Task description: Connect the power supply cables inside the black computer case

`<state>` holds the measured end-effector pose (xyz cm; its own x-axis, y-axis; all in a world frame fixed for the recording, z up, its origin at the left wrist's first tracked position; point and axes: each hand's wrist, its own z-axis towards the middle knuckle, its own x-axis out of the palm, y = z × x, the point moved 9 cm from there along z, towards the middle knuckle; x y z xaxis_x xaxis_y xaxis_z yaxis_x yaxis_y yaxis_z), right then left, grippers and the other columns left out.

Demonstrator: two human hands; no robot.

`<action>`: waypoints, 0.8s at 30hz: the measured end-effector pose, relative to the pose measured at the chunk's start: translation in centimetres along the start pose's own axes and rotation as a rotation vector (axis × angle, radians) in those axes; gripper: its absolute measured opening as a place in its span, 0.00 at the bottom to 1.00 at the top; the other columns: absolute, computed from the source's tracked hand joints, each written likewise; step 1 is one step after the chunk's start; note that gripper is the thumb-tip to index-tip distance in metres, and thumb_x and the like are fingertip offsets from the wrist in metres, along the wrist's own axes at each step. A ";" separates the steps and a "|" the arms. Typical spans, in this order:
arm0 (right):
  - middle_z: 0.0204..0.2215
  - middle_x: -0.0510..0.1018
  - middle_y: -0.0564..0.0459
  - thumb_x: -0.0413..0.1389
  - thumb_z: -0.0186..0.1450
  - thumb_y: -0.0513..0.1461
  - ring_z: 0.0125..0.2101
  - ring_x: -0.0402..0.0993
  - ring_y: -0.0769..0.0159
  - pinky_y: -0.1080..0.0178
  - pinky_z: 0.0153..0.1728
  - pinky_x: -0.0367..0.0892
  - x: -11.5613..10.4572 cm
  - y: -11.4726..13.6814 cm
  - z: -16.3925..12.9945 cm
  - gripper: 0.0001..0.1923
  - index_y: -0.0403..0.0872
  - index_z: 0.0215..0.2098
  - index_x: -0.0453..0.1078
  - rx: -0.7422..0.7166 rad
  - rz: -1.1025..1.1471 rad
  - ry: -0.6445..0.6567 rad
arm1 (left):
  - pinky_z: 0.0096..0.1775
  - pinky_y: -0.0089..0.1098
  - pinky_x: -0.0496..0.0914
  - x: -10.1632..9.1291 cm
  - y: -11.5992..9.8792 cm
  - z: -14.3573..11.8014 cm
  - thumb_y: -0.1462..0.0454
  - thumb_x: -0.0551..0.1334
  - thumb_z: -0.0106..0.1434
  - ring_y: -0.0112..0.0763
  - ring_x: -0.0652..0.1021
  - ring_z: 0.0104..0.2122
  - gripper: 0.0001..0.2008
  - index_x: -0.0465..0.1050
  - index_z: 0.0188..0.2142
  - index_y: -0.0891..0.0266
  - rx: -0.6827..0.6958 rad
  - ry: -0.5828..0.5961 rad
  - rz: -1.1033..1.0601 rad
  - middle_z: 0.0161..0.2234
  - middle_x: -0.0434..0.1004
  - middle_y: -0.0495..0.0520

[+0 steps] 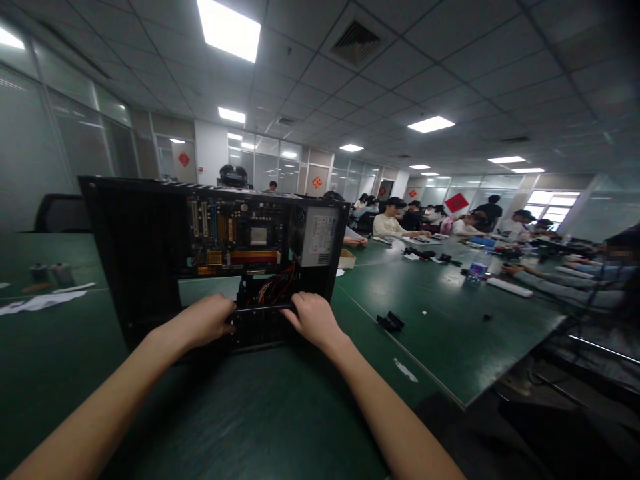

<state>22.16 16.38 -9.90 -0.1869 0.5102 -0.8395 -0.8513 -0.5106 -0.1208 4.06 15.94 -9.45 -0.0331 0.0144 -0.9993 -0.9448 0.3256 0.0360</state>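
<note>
An open black computer case (pixel 113 260) stands on its side edge on the green table, its inside facing me. A motherboard (pixel 235 227) with a square processor (pixel 258 235) and coloured slots is fixed in it, upper middle. At the right sits a power supply (pixel 316 233) with a pale label, and coloured cables (pixel 276 285) hang beneath. My left hand (pixel 213 319) and my right hand (pixel 314 320) are closed around the two ends of a black straight-edged bar (pixel 263 308) at the case's lower front. Whether that bar is fixed to the case I cannot tell.
The green table (pixel 425 353) reaches far right, with small black parts (pixel 391 321) and a bottle (pixel 479 268). White paper (pixel 45 301) and two cylinders (pixel 61 274) lie left. A cardboard box (pixel 347 259) is behind the case. Several people sit farther along.
</note>
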 end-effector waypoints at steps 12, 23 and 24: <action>0.34 0.78 0.48 0.49 0.72 0.47 0.35 0.74 0.60 0.61 0.36 0.61 -0.3 0.5 -0.1 0.15 0.46 0.36 0.68 -0.041 0.009 -0.002 | 0.38 0.38 0.72 -0.1 0.0 -0.5 0.62 0.63 0.58 0.47 0.80 0.39 0.10 0.78 0.38 0.60 -0.065 -0.023 0.026 0.39 0.80 0.63; 0.42 0.78 0.44 0.49 0.70 0.55 0.43 0.73 0.56 0.58 0.43 0.64 -1.1 3.2 2.8 0.24 0.45 0.48 0.69 -0.040 0.228 -0.020 | 0.39 0.40 0.72 0.0 0.0 -0.4 0.62 0.62 0.58 0.50 0.80 0.41 0.11 0.78 0.40 0.62 -0.058 -0.024 0.056 0.41 0.80 0.65; 0.44 0.78 0.43 0.49 0.70 0.55 0.44 0.74 0.56 0.59 0.43 0.65 -1.0 3.7 3.9 0.25 0.44 0.49 0.69 -0.056 0.302 0.018 | 0.39 0.40 0.72 0.0 0.0 -0.4 0.62 0.62 0.58 0.51 0.80 0.41 0.11 0.78 0.40 0.62 -0.063 -0.027 0.056 0.41 0.80 0.66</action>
<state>17.29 16.68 -7.50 -0.4180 0.3173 -0.8512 -0.7303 -0.6747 0.1071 3.90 15.62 -9.48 -0.0785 0.0569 -0.9953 -0.9605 0.2631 0.0908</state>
